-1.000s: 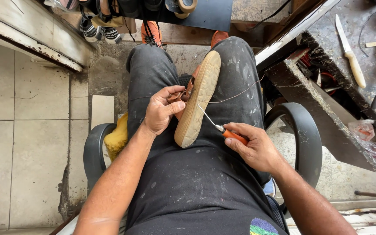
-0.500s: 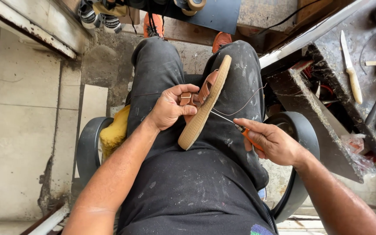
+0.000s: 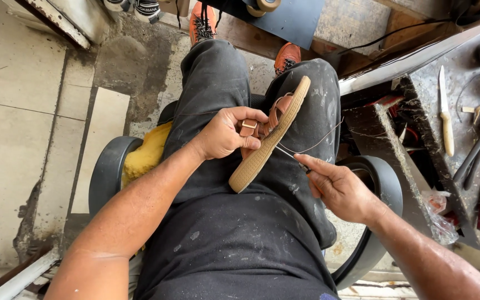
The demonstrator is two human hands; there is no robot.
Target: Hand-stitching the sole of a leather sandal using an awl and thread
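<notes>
Tan rubber-soled brown strap sandal (image 3: 268, 139) gripped edge-up by left hand (image 3: 226, 133), now tilted steeper; right hand (image 3: 337, 186) fingers pinched on awl, drawn back, thread (image 3: 312, 145) pulled taut.

A shoe-repair workshop

A grimy surface (image 3: 418, 119) strewn with a knife (image 3: 446, 119) and hammer (image 3: 476, 150) is seen, shoes (image 3: 134, 6) are stored nearby, and a sandal (image 3: 270, 136) is being stitched.
</notes>
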